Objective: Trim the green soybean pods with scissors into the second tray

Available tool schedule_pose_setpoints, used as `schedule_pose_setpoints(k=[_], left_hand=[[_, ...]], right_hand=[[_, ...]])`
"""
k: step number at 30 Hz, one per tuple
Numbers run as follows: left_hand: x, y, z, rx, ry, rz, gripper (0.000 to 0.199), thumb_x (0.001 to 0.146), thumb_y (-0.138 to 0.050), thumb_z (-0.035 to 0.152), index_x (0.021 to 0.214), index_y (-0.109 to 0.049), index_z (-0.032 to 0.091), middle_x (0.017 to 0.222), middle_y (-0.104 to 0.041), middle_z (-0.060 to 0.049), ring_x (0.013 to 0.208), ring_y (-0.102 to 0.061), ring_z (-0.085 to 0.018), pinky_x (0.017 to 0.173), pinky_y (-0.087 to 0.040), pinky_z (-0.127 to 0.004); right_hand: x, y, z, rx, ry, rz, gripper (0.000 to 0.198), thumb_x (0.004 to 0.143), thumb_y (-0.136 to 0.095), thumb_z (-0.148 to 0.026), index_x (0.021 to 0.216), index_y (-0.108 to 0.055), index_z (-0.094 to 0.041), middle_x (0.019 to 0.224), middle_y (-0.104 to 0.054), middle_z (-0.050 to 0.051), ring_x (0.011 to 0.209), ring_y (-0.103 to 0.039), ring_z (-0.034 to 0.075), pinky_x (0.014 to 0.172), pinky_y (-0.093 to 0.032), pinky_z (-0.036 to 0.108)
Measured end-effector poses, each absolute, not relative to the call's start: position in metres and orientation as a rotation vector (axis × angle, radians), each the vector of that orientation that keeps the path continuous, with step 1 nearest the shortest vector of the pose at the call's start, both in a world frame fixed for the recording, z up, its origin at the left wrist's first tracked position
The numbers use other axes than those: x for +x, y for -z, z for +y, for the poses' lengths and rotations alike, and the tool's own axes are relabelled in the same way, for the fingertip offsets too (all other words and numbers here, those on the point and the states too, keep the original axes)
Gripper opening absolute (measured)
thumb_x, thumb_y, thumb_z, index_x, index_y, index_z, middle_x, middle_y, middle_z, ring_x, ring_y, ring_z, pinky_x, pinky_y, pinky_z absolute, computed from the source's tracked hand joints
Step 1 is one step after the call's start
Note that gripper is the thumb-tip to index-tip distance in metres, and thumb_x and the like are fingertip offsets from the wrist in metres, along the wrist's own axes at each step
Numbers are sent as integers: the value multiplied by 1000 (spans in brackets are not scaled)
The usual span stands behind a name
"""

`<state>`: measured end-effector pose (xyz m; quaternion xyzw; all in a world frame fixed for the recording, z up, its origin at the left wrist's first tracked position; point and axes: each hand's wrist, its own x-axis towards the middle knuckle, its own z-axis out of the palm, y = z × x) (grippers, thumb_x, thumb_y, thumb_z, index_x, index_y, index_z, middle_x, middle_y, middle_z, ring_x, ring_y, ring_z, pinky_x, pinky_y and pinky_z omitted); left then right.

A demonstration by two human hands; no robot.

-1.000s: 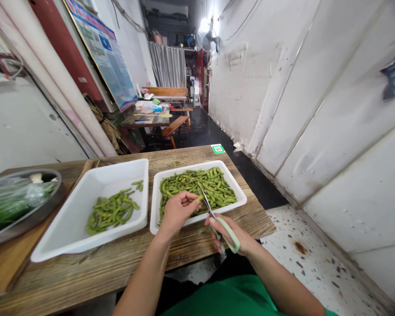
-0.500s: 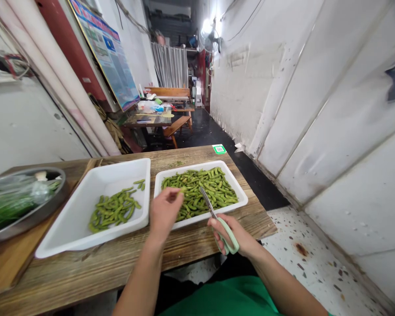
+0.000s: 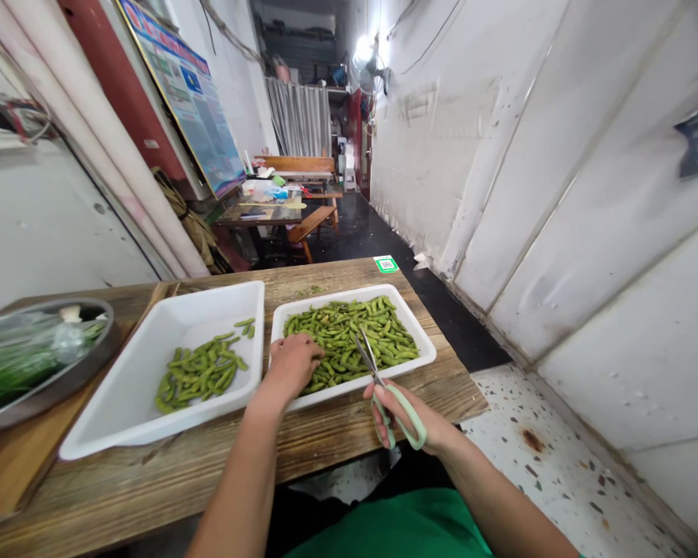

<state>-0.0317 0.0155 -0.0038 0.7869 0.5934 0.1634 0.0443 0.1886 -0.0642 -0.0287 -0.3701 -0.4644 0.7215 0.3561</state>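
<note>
My right hand [image 3: 392, 407] grips a pair of scissors [image 3: 408, 418] with pale green handles, its blades parted and pointing over the right tray. Full of green edamame pods [image 3: 378, 329], that shallow white tray [image 3: 427, 355] stands on the wooden table. At the tray's left side my left hand [image 3: 294, 363] is lowered onto the pods with curled fingers; the fingertips are hidden, so what they hold does not show. To its left, a deeper white tray [image 3: 122, 325] contains a smaller heap of edamame pods [image 3: 201, 372], with a few lying apart near its right wall.
At the far left a metal bowl [image 3: 113, 329] holds bagged green vegetables, beside a wooden board [image 3: 12, 473]. A green QR-code card [image 3: 386, 264] lies at the table's far edge. Beyond are a cluttered small table [image 3: 261, 213] and a wooden bench [image 3: 311, 225].
My left hand has gone down from above the right tray's edge into the pods, turning palm down. In my right hand, the scissors have opened wider.
</note>
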Motion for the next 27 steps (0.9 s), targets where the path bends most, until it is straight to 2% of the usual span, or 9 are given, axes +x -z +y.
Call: schedule_pose_setpoints(k=[2, 6, 10, 16, 27], left_hand=[[-29, 1, 18, 2362, -566, 1756, 13, 66, -56, 16, 64, -67, 23, 83, -65, -6, 90, -53, -25, 83, -30, -39], [-23, -5, 12, 2131, -865, 1575, 15, 73, -52, 28, 75, -65, 22, 78, -67, -4, 75, -58, -20, 73, -38, -30], [-5, 2, 3, 1759, -1099, 1522, 17, 69, -57, 34, 75, -64, 20, 71, -68, -3, 67, -61, -19, 64, -43, -27], [10, 4, -4, 1480, -1101, 1357, 20, 66, -62, 36, 68, -65, 16, 65, -68, -4, 63, -61, -17, 62, -44, -25], [18, -12, -13, 1404, -982, 1317, 21, 63, -64, 37, 61, -63, 16, 56, -65, -3, 54, -58, -15, 54, -40, -24]], right_hand=[[187, 30, -64, -953, -1873, -1213, 46, 76, -51, -59, 94, -46, -17, 63, -46, -5, 45, -47, 7, 41, -41, 20], [184, 31, -62, -969, -1869, -1240, 46, 76, -49, -60, 93, -46, -17, 61, -46, -6, 42, -46, 6, 39, -40, 19], [183, 30, -62, -998, -1855, -1254, 49, 75, -49, -62, 92, -46, -17, 60, -46, -6, 40, -45, 6, 38, -40, 19], [183, 30, -61, -1040, -1831, -1299, 47, 74, -49, -63, 84, -44, -18, 61, -47, -6, 41, -47, 6, 38, -41, 18], [184, 24, -61, -1131, -1718, -1414, 45, 73, -50, -63, 77, -43, -18, 55, -43, -7, 35, -41, 4, 31, -37, 16]])
